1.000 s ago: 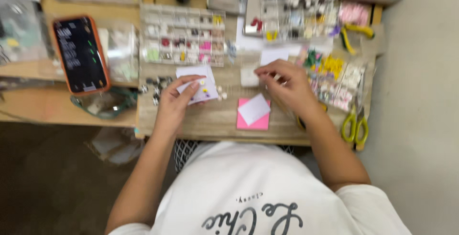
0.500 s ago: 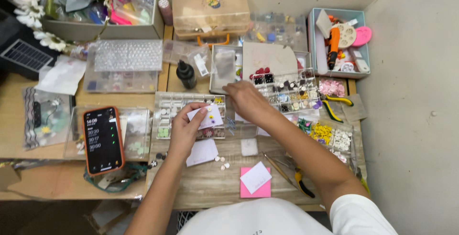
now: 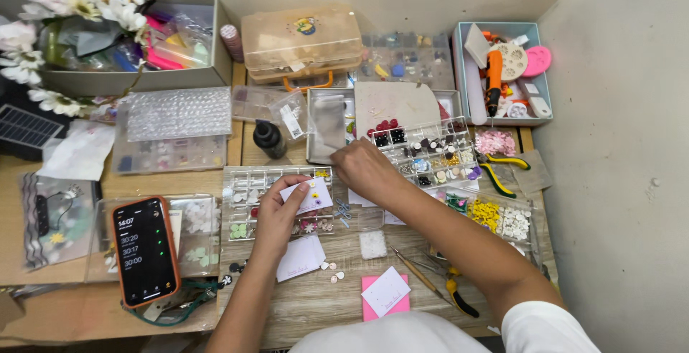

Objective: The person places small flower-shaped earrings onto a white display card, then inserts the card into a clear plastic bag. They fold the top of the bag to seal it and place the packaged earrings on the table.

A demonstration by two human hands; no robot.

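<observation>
wooden desk (image 3: 308, 303) against a pale wall, crowded with craft supplies. the left hand (image 3: 276, 213) pinches a small white card (image 3: 308, 195) with tiny flowers on it, thumb on top and fingers curled beneath, holding it over a clear bead tray (image 3: 247, 206) near the middle of the desk. the right hand (image 3: 362, 166) reaches forward just past the card, fingers bent down and drawn together at the near edge of a metal tin (image 3: 326, 127); whether it grips anything cannot be told. beside that hand on the right lies a second divided tray (image 3: 430, 152) of dark and pale beads. nearer the person, another white card (image 3: 301, 256) lies flat by the left wrist, with a few loose beads (image 3: 331, 270) just beside it, and a pink card (image 3: 373, 303) carries a white one on top. black-handled pliers (image 3: 456, 295) lie by the right forearm. an orange phone (image 3: 143, 249) rests at the left on a clear box. at the back stand a beige case (image 3: 301, 37), a grey box (image 3: 136, 73) with white flowers (image 3: 79, 5), and a blue box (image 3: 545, 98) holding an orange tool. a small black bottle (image 3: 269, 138) stands near the tin.
</observation>
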